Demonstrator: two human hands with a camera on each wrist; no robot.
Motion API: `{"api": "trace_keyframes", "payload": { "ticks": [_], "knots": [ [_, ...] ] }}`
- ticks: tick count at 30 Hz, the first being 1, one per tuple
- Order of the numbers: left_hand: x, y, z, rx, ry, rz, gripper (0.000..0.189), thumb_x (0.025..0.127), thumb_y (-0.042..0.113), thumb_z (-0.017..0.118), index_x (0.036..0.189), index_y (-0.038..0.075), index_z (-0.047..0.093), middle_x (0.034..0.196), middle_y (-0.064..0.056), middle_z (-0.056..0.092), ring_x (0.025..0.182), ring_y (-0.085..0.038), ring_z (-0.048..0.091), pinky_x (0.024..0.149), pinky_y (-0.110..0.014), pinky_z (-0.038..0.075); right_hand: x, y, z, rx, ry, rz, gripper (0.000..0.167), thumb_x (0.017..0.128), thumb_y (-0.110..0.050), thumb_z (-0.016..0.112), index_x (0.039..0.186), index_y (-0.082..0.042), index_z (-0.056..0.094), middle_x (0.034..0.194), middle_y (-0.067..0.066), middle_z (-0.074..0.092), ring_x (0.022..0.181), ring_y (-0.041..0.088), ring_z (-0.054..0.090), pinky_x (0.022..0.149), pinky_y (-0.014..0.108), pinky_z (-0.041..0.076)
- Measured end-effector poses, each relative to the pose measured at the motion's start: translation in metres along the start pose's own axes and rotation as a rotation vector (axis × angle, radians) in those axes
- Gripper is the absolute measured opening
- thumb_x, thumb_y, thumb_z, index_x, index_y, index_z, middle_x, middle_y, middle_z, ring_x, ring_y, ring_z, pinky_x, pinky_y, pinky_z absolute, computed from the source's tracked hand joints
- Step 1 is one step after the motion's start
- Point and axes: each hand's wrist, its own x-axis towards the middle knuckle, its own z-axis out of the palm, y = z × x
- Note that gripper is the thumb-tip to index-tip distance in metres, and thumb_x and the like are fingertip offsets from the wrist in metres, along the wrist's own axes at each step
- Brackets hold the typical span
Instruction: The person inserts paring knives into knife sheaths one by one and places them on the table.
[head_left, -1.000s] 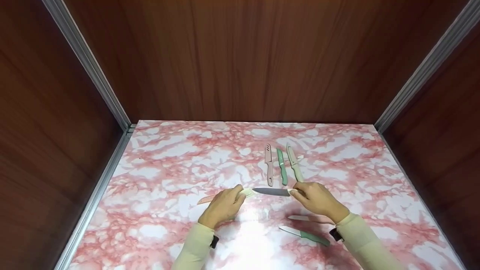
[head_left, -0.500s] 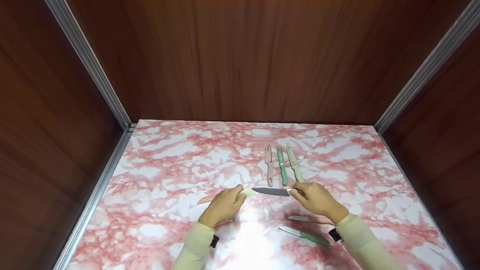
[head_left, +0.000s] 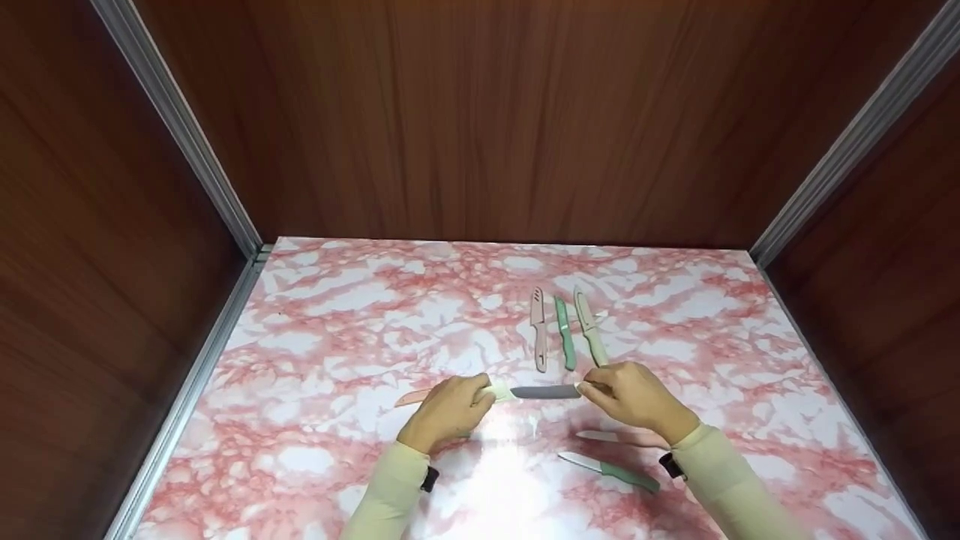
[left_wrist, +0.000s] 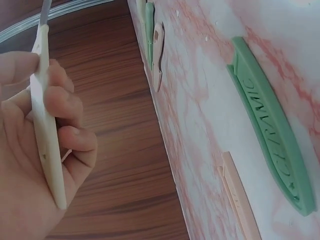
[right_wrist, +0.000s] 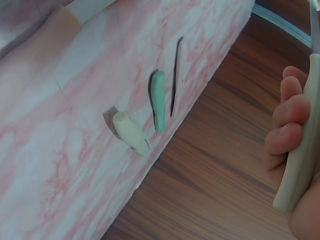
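My left hand (head_left: pixel 450 409) grips a cream knife sheath (left_wrist: pixel 45 130), its fingers curled round it in the left wrist view. The right hand (head_left: pixel 637 397) holds a knife by its cream handle (right_wrist: pixel 302 145). Between the hands, the knife's grey blade (head_left: pixel 546 392) lies almost level, its far end at the sheath's mouth; how deep the tip sits I cannot tell. Under the left hand lie a pink sheath (head_left: pixel 410 398) and a green sheath (left_wrist: pixel 272 130) marked CERAMIC. Close to the right wrist rest a bare pink-handled knife (head_left: pixel 622 437) and a green-handled knife (head_left: pixel 611 472).
Behind the hands, a pink sheathed knife (head_left: pixel 539 330), a green one (head_left: pixel 565 334) and a cream one (head_left: pixel 589 326) lie side by side. The marbled tabletop (head_left: pixel 337 330) is enclosed by brown wood-grain panels (head_left: pixel 480 120) at the back and sides.
The blade has dropped slightly toward me and turned to lie more level, and its pointed end shows less clearly. Both hands keep their grips; the other knives and sheaths stay put.
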Motion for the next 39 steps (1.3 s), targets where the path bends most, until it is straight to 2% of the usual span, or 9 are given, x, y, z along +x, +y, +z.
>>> {"api": "trace_keyframes", "payload": {
  "ticks": [9,17,25,30,39],
  "knots": [
    [0.0023,0.0023,0.0019,0.053,0.011,0.06,0.02,0.095,0.028,0.051,0.077,0.02,0.051,0.06,0.011,0.037,0.052,-0.005,0.034,0.05,-0.024,0.031,0.0009,-0.0029,0.0007,0.0,-0.016,-0.051,0.031,0.09,-0.016,0.063,0.064,-0.023,0.049,0.057,-0.017,0.033,0.049,-0.004,0.027,0.045,0.015,0.025],
    [0.0028,0.0056,0.0031,0.065,-0.01,0.03,0.02,0.095,0.029,0.052,0.077,0.02,0.05,0.06,0.01,0.036,0.053,-0.006,0.034,0.05,-0.024,0.03,0.0026,-0.0031,0.0026,0.029,-0.012,-0.076,0.03,0.089,-0.014,0.064,0.063,-0.023,0.051,0.057,-0.017,0.033,0.049,-0.006,0.025,0.043,0.013,0.024],
    [0.0033,0.0068,0.0057,0.075,-0.009,0.006,0.018,0.094,0.03,0.051,0.078,0.022,0.052,0.061,0.011,0.038,0.054,-0.006,0.036,0.051,-0.025,0.03,0.0022,-0.0042,0.0042,0.036,-0.035,-0.051,0.029,0.089,-0.016,0.064,0.064,-0.023,0.052,0.057,-0.018,0.034,0.049,-0.007,0.025,0.044,0.013,0.022],
    [0.0038,0.0071,0.0072,0.115,0.019,0.029,0.019,0.093,0.029,0.053,0.075,0.022,0.051,0.06,0.011,0.037,0.055,-0.006,0.036,0.051,-0.025,0.03,0.0022,-0.0057,0.0055,0.016,-0.043,-0.027,0.028,0.09,-0.02,0.064,0.064,-0.024,0.055,0.057,-0.019,0.036,0.048,-0.007,0.026,0.042,0.013,0.023],
    [0.0047,0.0088,0.0081,0.144,0.023,0.042,0.02,0.092,0.028,0.054,0.074,0.021,0.05,0.058,0.01,0.034,0.054,-0.007,0.036,0.05,-0.025,0.029,0.0027,-0.0075,0.0087,0.009,-0.026,-0.038,0.026,0.09,-0.02,0.065,0.065,-0.023,0.057,0.056,-0.019,0.038,0.047,-0.006,0.027,0.043,0.015,0.028]
  ]
}}
